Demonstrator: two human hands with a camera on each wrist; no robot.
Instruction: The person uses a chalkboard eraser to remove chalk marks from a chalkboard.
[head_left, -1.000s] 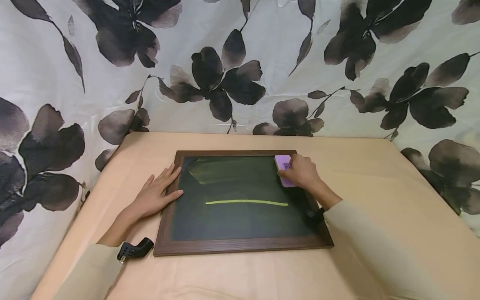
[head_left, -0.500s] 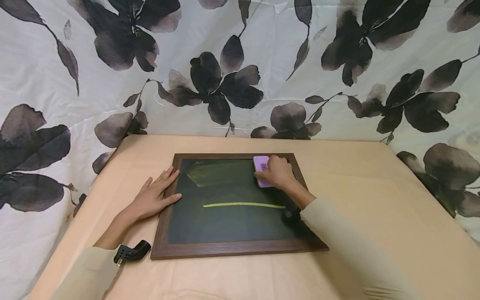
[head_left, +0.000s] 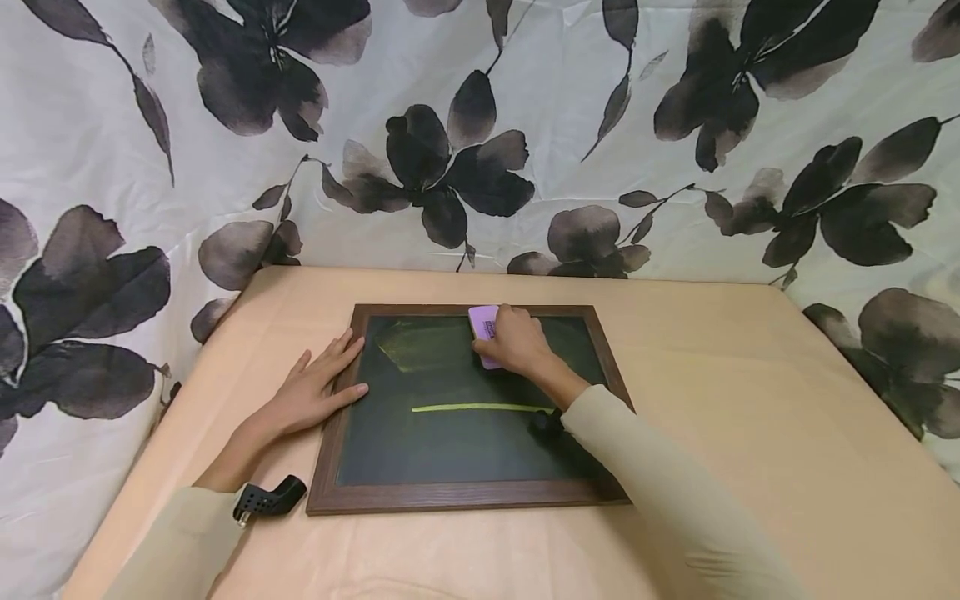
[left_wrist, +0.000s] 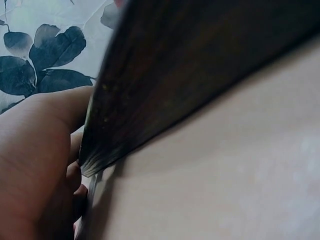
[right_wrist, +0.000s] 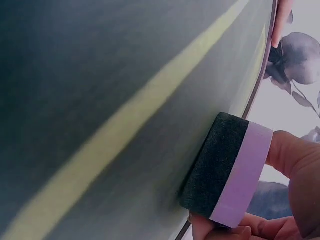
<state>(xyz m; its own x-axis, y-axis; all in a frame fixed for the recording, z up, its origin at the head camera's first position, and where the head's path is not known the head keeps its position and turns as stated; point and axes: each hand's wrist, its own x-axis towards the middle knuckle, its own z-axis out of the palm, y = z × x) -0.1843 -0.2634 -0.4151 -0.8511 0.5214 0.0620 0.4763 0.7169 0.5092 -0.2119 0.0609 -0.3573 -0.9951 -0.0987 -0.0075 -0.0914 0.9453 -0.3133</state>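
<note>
A chalkboard [head_left: 382,450] in a brown wooden frame lies on the table. My right hand [head_left: 521,343] grips a chalkboard eraser [head_left: 484,322] near the board's top edge. In the right wrist view the eraser [right_wrist: 227,172] shows a purple back and a black felt pad facing the board; thumb and fingers hold it from either side. A yellow chalk line [head_left: 472,407] crosses the middle, its right end hidden by my right wrist. Yellow chalk smears [head_left: 416,343] lie left of the eraser. My left hand [head_left: 311,392] rests on the left frame edge, fingers spread and fairly straight.
A peach-coloured cloth [head_left: 735,400] covers the table around the board. Behind the table hangs a white curtain [head_left: 570,100] with dark flowers. A black device [head_left: 270,497] sits on my left wrist, beside the frame.
My right hand has slid the eraser leftward along the top of the board, from the upper right corner to past the middle. My left hand stays on the frame.
</note>
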